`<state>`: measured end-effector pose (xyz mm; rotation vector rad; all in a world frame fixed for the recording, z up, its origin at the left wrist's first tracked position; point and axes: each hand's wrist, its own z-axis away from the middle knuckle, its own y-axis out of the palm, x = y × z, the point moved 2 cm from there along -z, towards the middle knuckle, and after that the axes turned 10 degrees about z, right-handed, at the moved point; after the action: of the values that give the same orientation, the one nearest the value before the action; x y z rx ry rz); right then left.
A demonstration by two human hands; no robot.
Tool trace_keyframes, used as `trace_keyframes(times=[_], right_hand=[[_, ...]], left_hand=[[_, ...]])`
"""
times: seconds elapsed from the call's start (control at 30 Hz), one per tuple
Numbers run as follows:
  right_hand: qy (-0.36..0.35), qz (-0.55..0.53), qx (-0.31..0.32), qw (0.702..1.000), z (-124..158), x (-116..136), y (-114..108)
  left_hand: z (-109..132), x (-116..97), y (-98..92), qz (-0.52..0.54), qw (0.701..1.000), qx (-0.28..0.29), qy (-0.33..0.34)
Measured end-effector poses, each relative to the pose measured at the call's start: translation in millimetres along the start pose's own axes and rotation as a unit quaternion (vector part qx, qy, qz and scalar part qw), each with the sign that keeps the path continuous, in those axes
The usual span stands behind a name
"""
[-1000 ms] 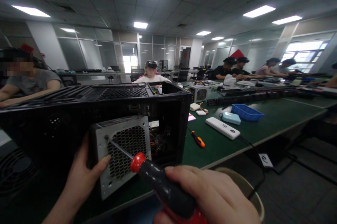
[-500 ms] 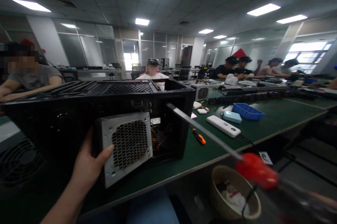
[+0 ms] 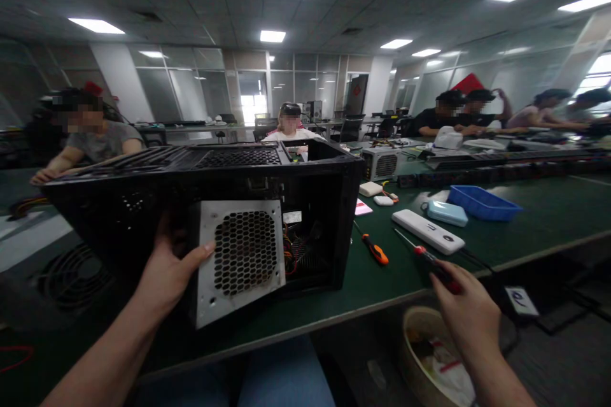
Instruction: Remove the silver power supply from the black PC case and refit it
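A black computer case (image 3: 128,171) lies on the green table in front of me. At its open side, a silver power supply unit (image 3: 205,267) with a honeycomb grille sits tilted, partly out of the case. My left hand (image 3: 169,270) grips its left edge, thumb on the front face and fingers hidden behind. Over the table's front edge, my right hand (image 3: 470,305) is closed round the handle of a red and black screwdriver (image 3: 424,255), its thin shaft pointing left and away. Coloured wires (image 3: 289,251) show inside the case, right of the power supply.
An orange and black screwdriver (image 3: 376,250) lies right of the case. Beyond it are a white power strip (image 3: 427,231), a light blue case (image 3: 447,213) and a blue tray (image 3: 484,203). A waste bin (image 3: 410,330) stands below the table edge. Several people sit around.
The screwdriver has drawn back from near the case to lower right, over the table edge. My left hand still holds the power supply. The view has turned slightly left.
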<state>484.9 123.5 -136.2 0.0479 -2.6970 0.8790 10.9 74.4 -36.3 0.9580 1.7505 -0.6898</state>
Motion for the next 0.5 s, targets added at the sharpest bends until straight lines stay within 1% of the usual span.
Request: trace_keyframes(times=[0.07, 0.13, 0.2, 0.27, 0.33, 0.4, 0.5], right_hand=[[-0.005, 0.023, 0.016, 1.000, 2.2, -0.6, 14.5], [-0.013, 0.042, 0.041, 0.998, 1.5, 0.4, 23.3], [-0.012, 0.057, 0.065, 0.996, -0.4, 1.7, 29.0], [0.001, 0.069, 0.079, 0.994, -1.9, 2.9, 32.9], [0.012, 0.077, 0.089, 0.993, -2.5, 4.1, 36.0], [0.011, 0.082, 0.095, 0.992, -2.6, 4.4, 39.2], [-0.002, 0.086, 0.090, 0.992, -1.9, 0.5, 45.8]], left_hand=[[0.0, -14.8, -1.2, 0.011, 0.999, 0.030, -0.019], [2.8, -26.9, -3.8, 0.035, 0.997, 0.058, -0.039], [8.4, -34.3, -8.0, 0.068, 0.992, 0.065, -0.080], [16.2, -37.9, -13.5, 0.081, 0.988, 0.044, -0.127], [25.5, -39.3, -18.4, 0.082, 0.984, 0.022, -0.158], [35.4, -39.4, -22.1, 0.081, 0.984, 0.007, -0.160], [50.9, -37.5, -25.0, 0.079, 0.988, -0.011, -0.129]])
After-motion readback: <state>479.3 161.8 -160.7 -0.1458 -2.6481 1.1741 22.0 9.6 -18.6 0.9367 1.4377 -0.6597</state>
